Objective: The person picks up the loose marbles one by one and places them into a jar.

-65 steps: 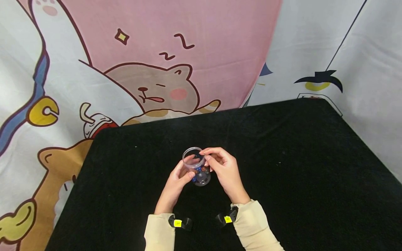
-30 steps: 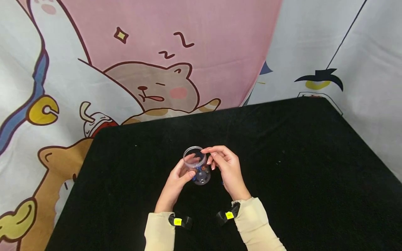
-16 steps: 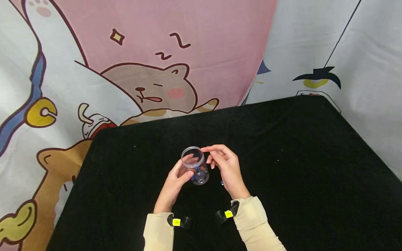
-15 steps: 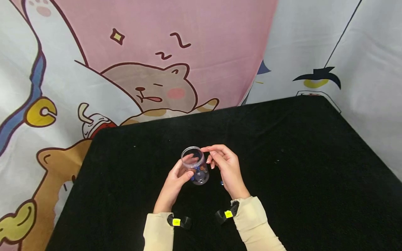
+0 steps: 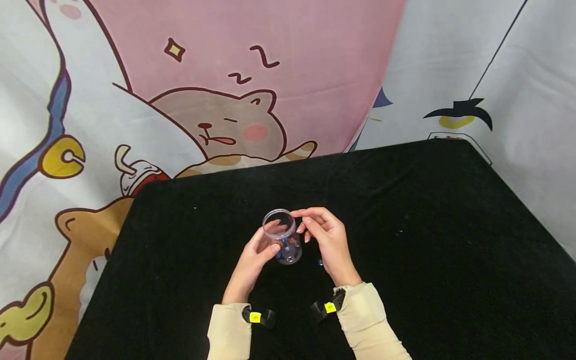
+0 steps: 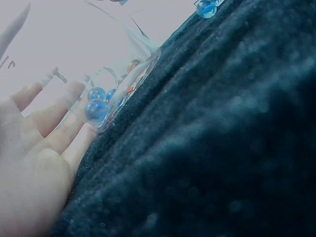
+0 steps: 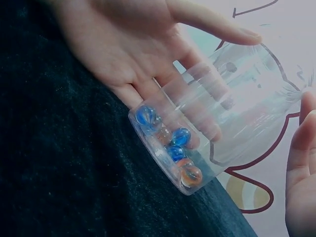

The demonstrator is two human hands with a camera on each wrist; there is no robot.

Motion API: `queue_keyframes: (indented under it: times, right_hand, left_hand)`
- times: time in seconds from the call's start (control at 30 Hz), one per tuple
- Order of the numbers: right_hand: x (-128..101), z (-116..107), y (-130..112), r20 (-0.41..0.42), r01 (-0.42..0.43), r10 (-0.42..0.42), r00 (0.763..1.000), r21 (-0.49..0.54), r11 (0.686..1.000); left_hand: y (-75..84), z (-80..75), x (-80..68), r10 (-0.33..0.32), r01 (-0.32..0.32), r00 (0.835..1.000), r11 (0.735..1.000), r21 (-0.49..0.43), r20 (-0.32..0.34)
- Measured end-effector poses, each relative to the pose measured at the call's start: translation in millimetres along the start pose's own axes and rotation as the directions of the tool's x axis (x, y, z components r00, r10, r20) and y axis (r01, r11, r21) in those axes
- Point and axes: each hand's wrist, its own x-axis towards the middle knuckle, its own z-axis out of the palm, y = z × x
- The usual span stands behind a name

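Head view: and there's the clear jar point(image 5: 283, 236) between the two hands, mouth up, long axis close to upright.
Left hand point(image 5: 253, 257): it has the jar, thumb across the near side, fingers round behind.
Right hand point(image 5: 329, 240): index stretched to the rim, thumb tucked close to it; whether they pinch anything, no telling.
Loose blue marble point(image 5: 321, 262): here's the relation that looks to matter, down on the black cloth point(image 5: 405, 280), right of the jar, with the right hand clearly nearer.
Right wrist view: what the head view crowds together comes apart, blue marbles point(image 7: 181, 136) and orange marbles point(image 7: 190, 175) low in the jar.
Left wrist view: marble by the top edge, well apart from the jar.
Jar base: touching the cloth or lifted, cannot tell.
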Motion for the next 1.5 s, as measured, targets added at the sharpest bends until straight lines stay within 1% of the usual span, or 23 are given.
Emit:
queue_keyframes:
  times: [0.1, 0.2, 0.33, 0.47, 0.57, 0.67, 0.73, 0.77, 0.83, 0.87, 0.9, 0.93, 0.97, 1.03, 1.1, 1.13, 1.17, 1.23, 1.3, 1.37, 1.5]
  right_hand:
    - [0.0, -0.8, -0.7, -0.006, 0.011, -0.011, 1.000, -0.015, 1.000]
    - [0.8, -2.4, -1.4, -0.012, 0.017, -0.017, 1.000, -0.035, 0.999]
    - [2.4, -4.4, -7.2, -0.033, 0.005, -0.007, 0.999, -0.075, 0.997]
    - [3.4, -5.0, -21.9, -0.070, -0.008, -0.002, 0.998, -0.137, 0.990]
    - [5.1, -7.5, -32.3, -0.094, -0.018, 0.000, 0.996, -0.195, 0.981]
    - [8.2, -14.5, -37.0, -0.109, -0.051, 0.024, 0.994, -0.251, 0.967]
    - [10.5, -21.7, -36.1, -0.115, -0.095, 0.064, 0.991, -0.294, 0.951]
    - [11.5, -25.7, -34.8, -0.122, -0.129, 0.094, 0.988, -0.321, 0.938]
    - [12.7, -33.8, -31.4, -0.128, -0.201, 0.163, 0.978, -0.386, 0.900]
    - [13.0, -37.5, -29.4, -0.127, -0.232, 0.196, 0.972, -0.422, 0.877]
    - [13.2, -40.9, -27.0, -0.125, -0.262, 0.231, 0.965, -0.467, 0.845]
    - [13.1, -43.7, -25.3, -0.118, -0.285, 0.263, 0.958, -0.516, 0.808]
    - [12.7, -45.9, -23.9, -0.110, -0.306, 0.298, 0.948, -0.568, 0.764]
    - [11.7, -49.4, -21.6, -0.077, -0.319, 0.363, 0.929, -0.667, 0.673]
    - [10.0, -51.4, -20.0, -0.056, -0.330, 0.441, 0.896, -0.748, 0.576]
    - [8.5, -52.3, -19.4, -0.050, -0.339, 0.481, 0.875, -0.773, 0.536]
    - [7.0, -52.8, -19.0, -0.047, -0.349, 0.522, 0.852, -0.794, 0.498]
    - [3.6, -53.8, -17.8, -0.055, -0.378, 0.593, 0.804, -0.817, 0.436]
    - [0.2, -54.5, -17.1, -0.067, -0.408, 0.644, 0.762, -0.822, 0.397]
    - [-2.0, -54.0, -17.9, -0.075, -0.434, 0.682, 0.728, -0.820, 0.373]
    - [-4.1, -50.3, -21.2, -0.058, -0.445, 0.728, 0.684, -0.823, 0.353]
  left_hand:
    - [4.9, 1.9, -0.8, 0.001, -0.001, 1.000, 1.000, 0.012, -0.004]
    - [5.7, 2.0, -0.5, 0.007, -0.007, 1.000, 1.000, 0.018, -0.012]
    - [1.0, 0.0, 1.1, 0.018, -0.017, 1.000, 1.000, 0.006, -0.015]
    - [-6.1, -2.7, 4.0, 0.023, -0.023, 1.000, 1.000, 0.006, -0.019]
    - [-8.5, -4.2, 6.2, 0.016, -0.015, 1.000, 1.000, 0.014, -0.024]
    - [-7.3, -5.3, 7.5, 0.010, -0.010, 1.000, 1.000, 0.014, -0.024]
    - [-4.8, -5.5, 7.5, 0.010, -0.010, 1.000, 1.000, 0.014, -0.020]
    - [-3.0, -5.4, 7.2, 0.010, -0.009, 1.000, 1.000, 0.015, -0.017]
    - [1.4, -4.4, 6.1, 0.012, -0.012, 1.000, 1.000, 0.019, -0.012]
    - [3.9, -3.7, 5.3, 0.012, -0.012, 1.000, 1.000, 0.023, -0.011]
    - [6.3, -2.9, 4.6, 0.012, -0.012, 1.000, 1.000, 0.029, -0.011]
    - [8.5, -2.1, 3.7, 0.012, -0.011, 1.000, 0.999, 0.032, -0.012]
    - [10.1, -1.5, 3.0, 0.012, -0.012, 1.000, 0.999, 0.033, -0.012]
    - [7.0, -2.1, 3.0, 0.010, -0.010, 1.000, 1.000, 0.027, -0.014]
    - [4.5, -2.3, 3.2, 0.008, -0.008, 1.000, 1.000, 0.013, -0.013]
    - [3.7, -2.5, 3.1, 0.008, -0.008, 1.000, 1.000, 0.006, -0.012]
    - [2.9, -2.5, 2.9, 0.008, -0.008, 1.000, 1.000, 0.001, -0.011]
    - [4.7, -1.4, 1.7, 0.004, -0.004, 1.000, 1.000, -0.001, -0.010]
    - [8.3, 0.2, -0.2, 0.005, -0.005, 1.000, 1.000, 0.008, -0.009]
    - [8.7, 0.8, -0.9, 0.005, -0.005, 1.000, 1.000, 0.013, -0.009]
    - [7.6, 0.9, -1.0, 0.002, -0.002, 1.000, 1.000, 0.011, -0.004]
